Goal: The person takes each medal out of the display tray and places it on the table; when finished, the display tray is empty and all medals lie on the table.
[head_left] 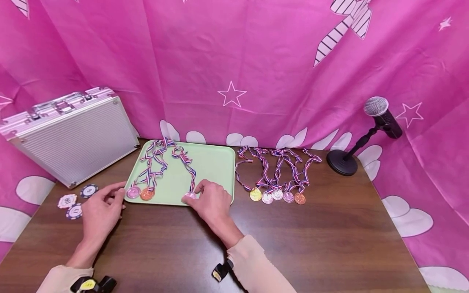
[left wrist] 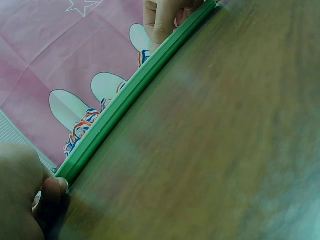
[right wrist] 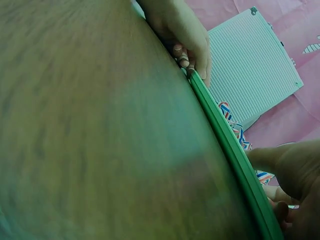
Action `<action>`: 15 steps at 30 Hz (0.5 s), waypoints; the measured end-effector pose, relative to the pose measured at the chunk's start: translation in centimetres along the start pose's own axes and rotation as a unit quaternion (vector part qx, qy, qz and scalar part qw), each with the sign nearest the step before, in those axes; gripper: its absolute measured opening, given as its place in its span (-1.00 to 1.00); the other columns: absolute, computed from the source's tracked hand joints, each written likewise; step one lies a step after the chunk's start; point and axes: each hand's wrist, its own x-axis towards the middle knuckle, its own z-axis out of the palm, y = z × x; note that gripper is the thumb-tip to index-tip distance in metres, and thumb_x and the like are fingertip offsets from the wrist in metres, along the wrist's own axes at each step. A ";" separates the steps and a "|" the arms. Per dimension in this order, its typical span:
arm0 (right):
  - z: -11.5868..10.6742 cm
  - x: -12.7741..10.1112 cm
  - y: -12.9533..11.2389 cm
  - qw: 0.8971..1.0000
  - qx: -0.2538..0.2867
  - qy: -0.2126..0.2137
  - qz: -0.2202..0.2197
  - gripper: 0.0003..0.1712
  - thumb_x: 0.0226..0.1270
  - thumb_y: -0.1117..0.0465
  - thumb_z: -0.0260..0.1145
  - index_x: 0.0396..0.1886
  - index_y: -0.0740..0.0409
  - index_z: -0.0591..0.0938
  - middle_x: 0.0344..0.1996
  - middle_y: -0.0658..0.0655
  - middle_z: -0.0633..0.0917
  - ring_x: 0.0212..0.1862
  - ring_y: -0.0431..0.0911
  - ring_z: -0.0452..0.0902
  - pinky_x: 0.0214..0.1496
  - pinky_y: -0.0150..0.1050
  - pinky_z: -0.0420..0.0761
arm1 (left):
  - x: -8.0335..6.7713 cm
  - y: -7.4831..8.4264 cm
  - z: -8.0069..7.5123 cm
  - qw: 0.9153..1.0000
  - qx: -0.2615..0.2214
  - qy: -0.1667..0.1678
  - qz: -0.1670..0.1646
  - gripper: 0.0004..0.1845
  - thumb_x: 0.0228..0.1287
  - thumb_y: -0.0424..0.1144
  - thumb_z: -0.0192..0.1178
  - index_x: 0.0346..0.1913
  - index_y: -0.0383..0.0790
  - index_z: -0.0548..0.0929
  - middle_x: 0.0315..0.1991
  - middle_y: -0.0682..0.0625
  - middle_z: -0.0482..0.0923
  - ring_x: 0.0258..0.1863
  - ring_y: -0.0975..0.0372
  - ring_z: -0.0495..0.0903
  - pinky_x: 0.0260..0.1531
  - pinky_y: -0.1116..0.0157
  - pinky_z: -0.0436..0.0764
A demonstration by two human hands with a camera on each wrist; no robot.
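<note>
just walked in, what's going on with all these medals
A person's right hand pinches a ribboned medal at the near edge of a green tray, while the left hand holds the tray's near left corner. Two more medals lie on the tray's left side, and five other medals lie in a row on the wooden table to the right.

1 medal partly behind right hand

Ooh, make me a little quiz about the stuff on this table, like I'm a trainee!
1. How many medals are on the green tray?
2. True or false: from the person's seat, the silver case is left of the microphone.
3. Fill in: the person's ____ hand is at the tray's near left corner.

Key: 1. Three. 2. True. 3. Left hand.
</note>
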 end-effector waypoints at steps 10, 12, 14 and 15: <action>-0.2 0.1 0.2 0.998 0.058 -0.017 0.019 -0.65 0.05 -0.14 0.81 -0.35 -0.19 0.79 -0.47 -0.24 0.62 -0.37 -0.28 0.56 -0.33 -0.26 0.51 | 0.0 0.1 0.0 1.000 0.007 -0.005 -0.011 -0.63 0.67 -0.12 0.25 0.29 -0.23 0.81 -0.35 -0.12 0.77 -0.74 0.42 0.55 -0.75 0.39 0.44; 0.0 0.1 0.7 0.997 0.083 -0.008 0.002 -0.68 0.11 -0.08 0.79 -0.33 -0.17 0.77 -0.46 -0.24 0.67 -0.37 -0.29 0.58 -0.32 -0.26 0.51 | 0.0 0.1 0.0 1.000 0.008 -0.005 -0.011 -0.63 0.67 -0.12 0.24 0.29 -0.24 0.81 -0.35 -0.12 0.77 -0.73 0.42 0.55 -0.74 0.39 0.44; 0.0 0.1 1.1 0.993 0.113 -0.006 -0.017 -0.72 0.19 0.01 0.75 -0.33 -0.12 0.75 -0.48 -0.24 0.71 -0.42 -0.30 0.57 -0.34 -0.28 0.50 | 0.1 0.1 -0.1 1.000 0.009 -0.006 -0.011 -0.63 0.67 -0.12 0.24 0.29 -0.24 0.81 -0.35 -0.12 0.77 -0.73 0.42 0.55 -0.74 0.39 0.44; 0.3 0.2 1.5 0.992 0.126 0.001 -0.031 -0.75 0.23 0.06 0.72 -0.33 -0.10 0.74 -0.50 -0.23 0.72 -0.45 -0.31 0.57 -0.36 -0.29 0.49 | 0.1 0.1 -0.1 1.000 0.010 -0.006 -0.010 -0.63 0.67 -0.11 0.24 0.29 -0.24 0.81 -0.34 -0.12 0.78 -0.73 0.43 0.55 -0.74 0.39 0.44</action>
